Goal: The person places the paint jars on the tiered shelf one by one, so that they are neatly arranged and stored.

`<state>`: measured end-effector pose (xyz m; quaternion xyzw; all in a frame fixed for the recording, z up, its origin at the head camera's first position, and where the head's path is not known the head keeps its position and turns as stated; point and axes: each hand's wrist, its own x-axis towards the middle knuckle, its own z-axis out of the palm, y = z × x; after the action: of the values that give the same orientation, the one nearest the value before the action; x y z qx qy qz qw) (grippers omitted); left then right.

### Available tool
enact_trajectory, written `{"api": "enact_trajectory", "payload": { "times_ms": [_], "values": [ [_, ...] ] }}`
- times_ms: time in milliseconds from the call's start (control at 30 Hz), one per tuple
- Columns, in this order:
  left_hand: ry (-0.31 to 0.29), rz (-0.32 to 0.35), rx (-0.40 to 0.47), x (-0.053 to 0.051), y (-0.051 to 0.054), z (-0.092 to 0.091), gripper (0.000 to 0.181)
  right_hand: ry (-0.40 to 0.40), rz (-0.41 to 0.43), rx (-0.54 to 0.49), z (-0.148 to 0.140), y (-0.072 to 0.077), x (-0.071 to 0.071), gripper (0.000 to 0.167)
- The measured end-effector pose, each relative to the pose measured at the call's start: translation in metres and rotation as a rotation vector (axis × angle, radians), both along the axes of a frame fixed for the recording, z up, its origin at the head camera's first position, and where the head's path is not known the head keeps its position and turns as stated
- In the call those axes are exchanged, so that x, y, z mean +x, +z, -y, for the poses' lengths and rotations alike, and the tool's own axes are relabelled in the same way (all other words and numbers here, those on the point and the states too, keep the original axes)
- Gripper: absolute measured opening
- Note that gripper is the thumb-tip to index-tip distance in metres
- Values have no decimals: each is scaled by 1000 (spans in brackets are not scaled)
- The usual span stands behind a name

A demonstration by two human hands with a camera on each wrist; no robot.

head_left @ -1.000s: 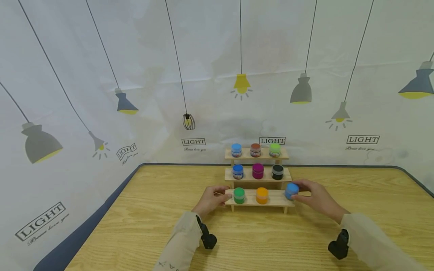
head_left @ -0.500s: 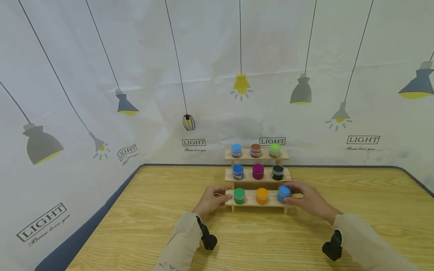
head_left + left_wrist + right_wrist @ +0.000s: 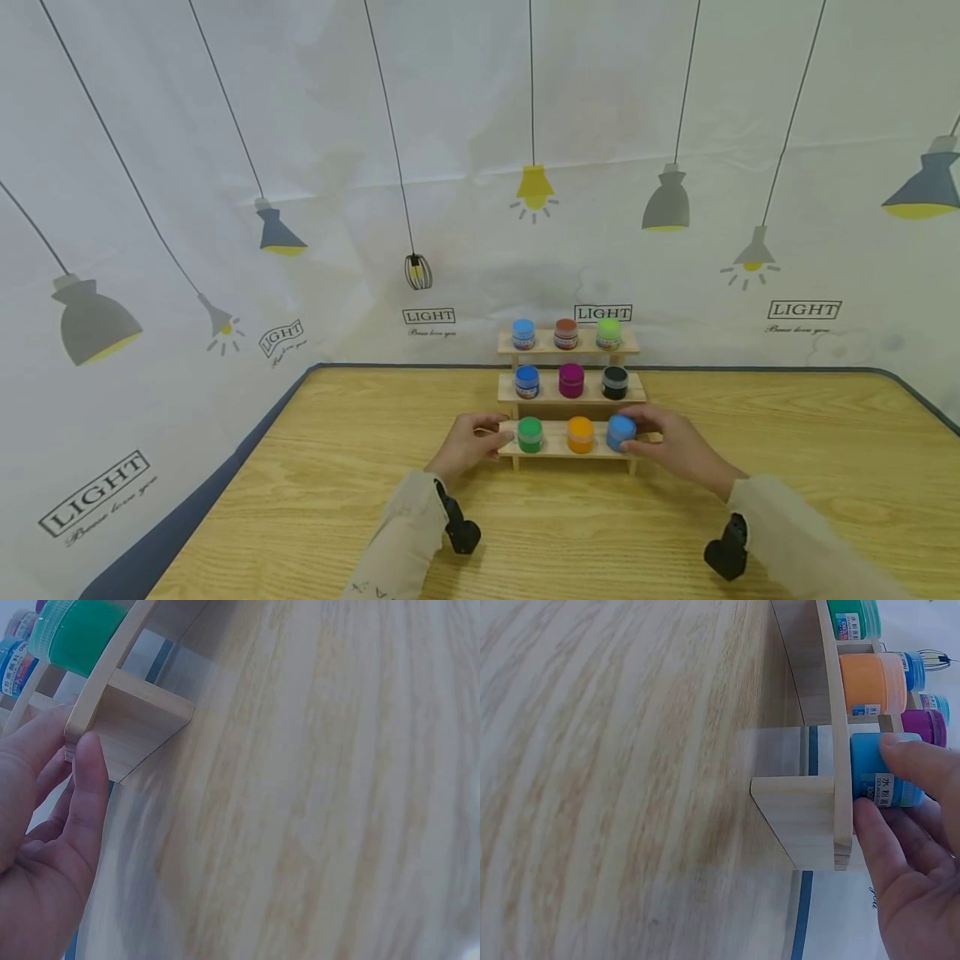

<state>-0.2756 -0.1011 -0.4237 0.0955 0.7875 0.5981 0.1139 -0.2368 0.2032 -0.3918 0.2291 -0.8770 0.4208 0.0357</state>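
My right hand (image 3: 671, 443) pinches a light blue paint jar (image 3: 620, 433) between thumb and fingers. In the right wrist view that jar (image 3: 870, 769) stands on the bottom step of the wooden tiered rack (image 3: 843, 787), near its right end. My left hand (image 3: 468, 443) pinches the left end of the same step, with the thumb on one face and a finger on the other (image 3: 82, 724). A green jar (image 3: 530, 435) and an orange jar (image 3: 581, 435) share this step with the blue one.
The middle step bears a blue jar (image 3: 527, 382), a magenta jar (image 3: 572, 380) and a black jar (image 3: 615, 382). On top are a light blue jar (image 3: 523, 334), a brown jar (image 3: 566, 333) and a lime jar (image 3: 609, 334). Behind the wooden table (image 3: 360, 433) hangs a lamp-printed backdrop (image 3: 465, 208).
My right hand has moved left with the light blue jar, from the step's right end toward the orange jar. The left hand has stayed at the rack's left end.
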Motion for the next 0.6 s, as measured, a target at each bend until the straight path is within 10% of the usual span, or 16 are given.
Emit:
{"api": "enact_trajectory", "payload": {
  "times_ms": [600],
  "values": [
    [-7, -6, 13, 2, 1, 1, 38, -21, 20, 3, -3, -6, -3, 38]
  ]
}}
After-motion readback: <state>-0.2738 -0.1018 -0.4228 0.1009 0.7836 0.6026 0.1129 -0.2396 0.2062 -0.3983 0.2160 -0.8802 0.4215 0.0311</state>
